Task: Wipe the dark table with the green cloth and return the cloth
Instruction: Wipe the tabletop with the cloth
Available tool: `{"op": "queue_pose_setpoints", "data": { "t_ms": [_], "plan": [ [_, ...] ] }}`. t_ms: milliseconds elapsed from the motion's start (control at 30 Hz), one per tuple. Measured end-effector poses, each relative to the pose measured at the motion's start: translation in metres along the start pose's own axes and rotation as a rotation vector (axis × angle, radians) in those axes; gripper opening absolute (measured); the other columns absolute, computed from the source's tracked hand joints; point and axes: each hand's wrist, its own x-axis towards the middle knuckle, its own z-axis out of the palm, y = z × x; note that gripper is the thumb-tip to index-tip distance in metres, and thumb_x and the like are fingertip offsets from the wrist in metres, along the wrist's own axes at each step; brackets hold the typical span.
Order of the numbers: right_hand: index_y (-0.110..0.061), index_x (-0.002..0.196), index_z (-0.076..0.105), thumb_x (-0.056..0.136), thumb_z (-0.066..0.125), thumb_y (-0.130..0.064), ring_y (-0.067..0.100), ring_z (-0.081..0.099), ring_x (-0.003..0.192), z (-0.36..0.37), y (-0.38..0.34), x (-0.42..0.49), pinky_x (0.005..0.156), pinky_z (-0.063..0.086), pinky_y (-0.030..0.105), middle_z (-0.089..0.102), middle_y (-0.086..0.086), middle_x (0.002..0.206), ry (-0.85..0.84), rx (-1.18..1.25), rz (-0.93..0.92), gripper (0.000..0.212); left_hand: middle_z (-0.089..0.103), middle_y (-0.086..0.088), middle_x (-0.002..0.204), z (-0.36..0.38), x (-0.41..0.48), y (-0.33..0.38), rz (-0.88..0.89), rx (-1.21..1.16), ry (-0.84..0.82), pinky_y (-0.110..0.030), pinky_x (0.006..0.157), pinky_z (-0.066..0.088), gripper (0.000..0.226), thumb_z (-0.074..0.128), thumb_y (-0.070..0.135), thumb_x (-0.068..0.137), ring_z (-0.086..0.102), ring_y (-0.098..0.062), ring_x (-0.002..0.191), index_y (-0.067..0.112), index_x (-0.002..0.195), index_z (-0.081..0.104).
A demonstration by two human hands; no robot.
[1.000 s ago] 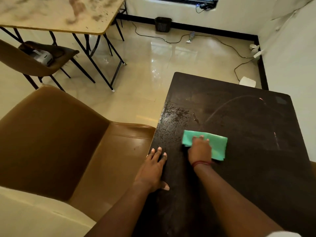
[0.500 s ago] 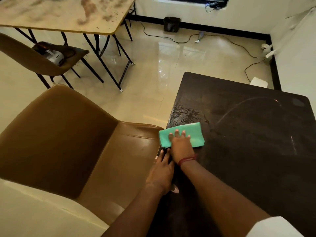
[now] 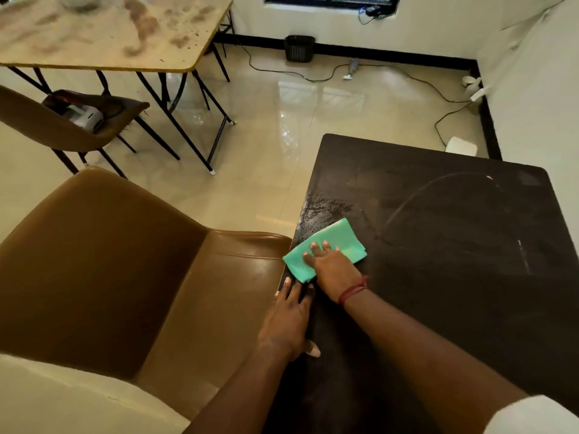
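Note:
The dark table fills the right of the view, with a wet speckled patch near its left edge and faint curved streaks further right. A folded green cloth lies at that left edge, its corner hanging slightly over. My right hand, a red string around its wrist, presses flat on the cloth with straight fingers. My left hand rests flat on the table's left edge just below the cloth, fingers extended.
A brown leather chair stands tight against the table's left side. Further back are a stained light table on black legs, a second brown chair with a device on it, cables and a black bin on the glossy floor.
My right hand has slid the cloth leftward from the table's middle to its left edge and turned it slightly. My left hand has stayed on the edge.

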Motion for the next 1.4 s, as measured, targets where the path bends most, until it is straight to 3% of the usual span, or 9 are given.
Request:
{"op": "queue_pose_setpoints", "data": {
  "t_ms": [133, 233, 367, 467, 667, 833, 933, 1167, 1400],
  "plan": [
    [-0.011, 0.133, 0.051, 0.101, 0.037, -0.021, 0.033, 0.053, 0.122, -0.018, 0.073, -0.010, 0.103, 0.042, 0.039, 0.053, 0.019, 0.135, 0.092, 0.075, 0.259, 0.036, -0.015, -0.007, 0.164, 0.000, 0.001, -0.001, 0.004, 0.019, -0.008, -0.041, 0.123, 0.005, 0.131, 0.083, 0.051, 0.065, -0.017, -0.028, 0.149, 0.018, 0.156, -0.005],
    [-0.011, 0.131, 0.051, 0.099, 0.036, -0.014, 0.036, 0.055, 0.116, -0.017, 0.097, -0.026, 0.097, 0.046, 0.043, 0.055, 0.019, 0.129, 0.146, 0.013, 0.460, 0.035, -0.014, -0.006, 0.164, -0.002, 0.003, 0.000, -0.011, 0.018, 0.000, -0.039, 0.121, 0.006, 0.133, 0.085, 0.051, 0.063, -0.015, -0.028, 0.150, 0.019, 0.157, -0.003],
    [-0.010, 0.146, 0.027, 0.097, 0.033, -0.005, 0.043, 0.023, 0.141, 0.025, 0.053, -0.067, 0.113, 0.025, 0.057, 0.022, 0.022, 0.155, 0.042, -0.073, 0.237, 0.050, -0.013, -0.008, 0.164, -0.006, 0.004, 0.009, -0.041, 0.046, -0.018, -0.038, 0.122, 0.004, 0.136, 0.088, 0.048, 0.059, -0.013, -0.030, 0.150, 0.018, 0.157, -0.002],
    [-0.018, 0.149, 0.025, 0.100, 0.030, -0.008, 0.032, 0.015, 0.147, 0.028, 0.083, -0.092, 0.119, 0.015, 0.048, 0.015, 0.012, 0.160, 0.025, -0.038, 0.021, 0.050, -0.015, -0.009, 0.164, -0.008, 0.004, 0.012, -0.065, 0.050, -0.045, -0.038, 0.122, 0.002, 0.136, 0.088, 0.049, 0.061, -0.014, -0.032, 0.150, 0.016, 0.156, -0.003],
    [-0.015, 0.143, 0.041, 0.101, 0.036, -0.015, 0.030, 0.040, 0.135, 0.002, 0.176, -0.095, 0.109, 0.037, 0.040, 0.038, 0.013, 0.150, 0.140, 0.035, 0.450, 0.041, -0.020, -0.009, 0.163, -0.003, 0.011, 0.019, -0.132, 0.073, -0.097, -0.042, 0.121, 0.004, 0.136, 0.088, 0.044, 0.064, -0.017, -0.034, 0.149, 0.015, 0.156, -0.008],
    [-0.015, 0.148, 0.026, 0.096, 0.036, -0.004, 0.038, 0.021, 0.144, 0.040, 0.137, -0.140, 0.115, 0.024, 0.053, 0.018, 0.015, 0.159, 0.078, -0.010, 0.283, 0.054, -0.018, -0.011, 0.163, -0.008, 0.017, 0.031, -0.218, 0.074, -0.128, -0.046, 0.121, 0.008, 0.138, 0.092, 0.036, 0.061, -0.014, -0.035, 0.149, 0.013, 0.156, -0.005],
    [-0.021, 0.149, 0.025, 0.099, 0.036, -0.008, 0.028, 0.014, 0.148, 0.043, 0.172, -0.170, 0.120, 0.014, 0.046, 0.015, 0.007, 0.161, 0.061, 0.033, 0.148, 0.053, -0.015, -0.012, 0.163, -0.006, 0.020, 0.055, -0.223, 0.048, -0.111, -0.057, 0.119, 0.011, 0.128, 0.088, 0.040, 0.066, -0.010, -0.036, 0.150, 0.021, 0.157, 0.000],
    [-0.020, 0.141, 0.044, 0.099, 0.038, -0.009, 0.027, 0.031, 0.142, 0.021, 0.256, -0.179, 0.114, 0.031, 0.045, 0.033, 0.006, 0.155, 0.163, 0.166, 0.528, 0.044, -0.009, -0.002, 0.165, 0.016, 0.037, 0.138, 0.006, 0.007, 0.025, -0.060, 0.117, 0.012, 0.107, 0.074, 0.060, 0.074, -0.006, -0.031, 0.151, 0.039, 0.155, 0.007],
    [-0.020, 0.149, 0.027, 0.100, 0.033, -0.007, 0.028, 0.022, 0.146, 0.053, 0.267, -0.232, 0.118, 0.023, 0.041, 0.020, 0.008, 0.159, 0.154, 0.069, 0.373, 0.051, -0.018, 0.001, 0.163, 0.049, 0.049, 0.175, -0.040, 0.013, -0.044, -0.065, 0.116, 0.005, 0.110, 0.076, 0.058, 0.072, -0.017, -0.028, 0.149, 0.043, 0.154, 0.004]
  ]
}}
